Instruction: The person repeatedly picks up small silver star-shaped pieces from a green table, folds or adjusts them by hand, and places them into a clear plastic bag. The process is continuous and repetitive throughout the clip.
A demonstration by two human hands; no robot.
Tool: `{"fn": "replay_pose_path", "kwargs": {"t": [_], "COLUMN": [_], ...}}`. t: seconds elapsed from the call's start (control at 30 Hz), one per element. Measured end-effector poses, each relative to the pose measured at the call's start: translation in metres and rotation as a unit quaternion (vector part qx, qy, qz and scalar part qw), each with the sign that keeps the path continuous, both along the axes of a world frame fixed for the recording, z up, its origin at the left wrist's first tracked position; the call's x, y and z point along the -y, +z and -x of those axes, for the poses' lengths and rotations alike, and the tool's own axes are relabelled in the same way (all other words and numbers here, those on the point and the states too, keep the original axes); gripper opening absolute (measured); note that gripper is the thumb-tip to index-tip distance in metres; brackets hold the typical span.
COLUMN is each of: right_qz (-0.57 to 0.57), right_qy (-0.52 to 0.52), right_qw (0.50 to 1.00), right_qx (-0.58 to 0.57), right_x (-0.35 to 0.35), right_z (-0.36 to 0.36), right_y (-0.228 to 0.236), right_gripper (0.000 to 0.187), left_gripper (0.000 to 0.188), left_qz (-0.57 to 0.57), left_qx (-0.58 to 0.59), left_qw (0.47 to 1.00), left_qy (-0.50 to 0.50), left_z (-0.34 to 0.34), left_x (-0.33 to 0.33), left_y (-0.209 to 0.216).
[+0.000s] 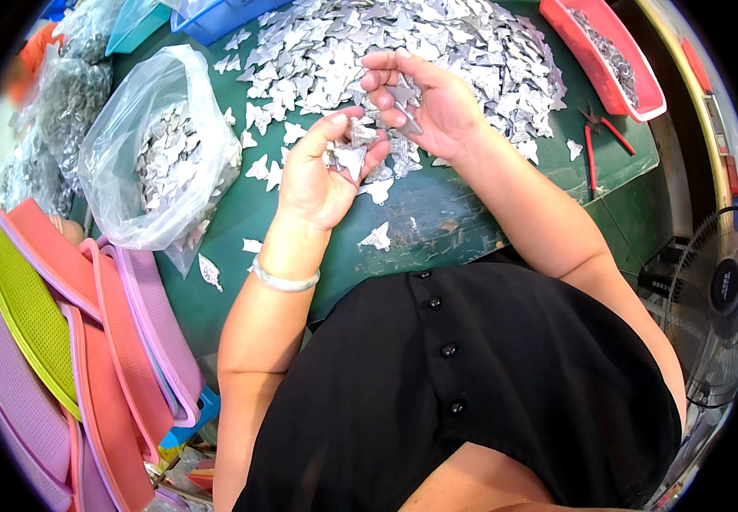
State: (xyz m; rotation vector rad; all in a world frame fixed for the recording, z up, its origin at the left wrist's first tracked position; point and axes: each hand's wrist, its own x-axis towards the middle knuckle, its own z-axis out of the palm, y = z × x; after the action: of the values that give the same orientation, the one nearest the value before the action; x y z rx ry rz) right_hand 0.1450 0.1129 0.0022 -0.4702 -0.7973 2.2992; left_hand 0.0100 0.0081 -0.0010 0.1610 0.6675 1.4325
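My left hand (307,183) is cupped, palm up, around several silver butterfly-shaped metal pieces (352,160). Close beside it, my right hand (447,109) curls its fingers round a similar silver metal piece (405,111); whether more lie behind it cannot be seen. Both hands are over the near edge of a large pile of such pieces (420,38) on the green table (446,226). To the left stands an open clear plastic bag (109,162) partly filled with the same pieces. A few single pieces, one of them (377,236), lie close to my body.
Red-handled pliers (592,158) lie right of the pile, near a pink basket (647,101) holding small metal parts. Stacked colourful plastic baskets (23,307) crowd the left side. Blue (215,21) and teal bins stand at the far left. A fan (710,316) stands at right.
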Motion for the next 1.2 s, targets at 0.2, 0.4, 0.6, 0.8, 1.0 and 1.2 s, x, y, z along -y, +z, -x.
{"fn": "replay_pose_path", "kwargs": {"t": [0.2,0.4,0.6,0.8,1.0,1.2], "right_qz": [-0.064,-0.196,-0.194,-0.119,-0.085,-0.069], "right_qy": [0.017,0.025,0.038,0.033,0.031,0.033], "right_qw": [0.997,0.98,0.979,0.992,0.994,0.995], "right_qx": [-0.03,-0.002,0.047,-0.019,-0.058,-0.069], "right_x": [0.006,0.021,0.022,0.012,0.006,0.003], "right_z": [0.0,0.005,0.003,0.002,0.001,-0.001], "right_y": [0.004,0.01,0.015,0.004,0.004,0.008], "right_gripper": [0.038,0.038,0.036,0.041,0.041,0.04], "left_gripper": [0.021,0.02,0.024,0.022,0.023,0.025], "left_qz": [-0.003,0.015,-0.005,0.011,0.018,0.014], "left_qx": [-0.09,-0.115,-0.143,-0.159,-0.16,-0.152], "left_qw": [0.994,0.991,0.987,0.983,0.984,0.986], "left_qy": [-0.057,-0.07,-0.08,-0.091,-0.08,-0.071], "left_z": [-0.014,-0.014,-0.015,-0.01,-0.011,-0.009], "left_x": [0.003,0.003,0.004,0.001,0.001,0.001], "left_y": [-0.001,0.003,0.005,0.002,0.006,0.005]}}
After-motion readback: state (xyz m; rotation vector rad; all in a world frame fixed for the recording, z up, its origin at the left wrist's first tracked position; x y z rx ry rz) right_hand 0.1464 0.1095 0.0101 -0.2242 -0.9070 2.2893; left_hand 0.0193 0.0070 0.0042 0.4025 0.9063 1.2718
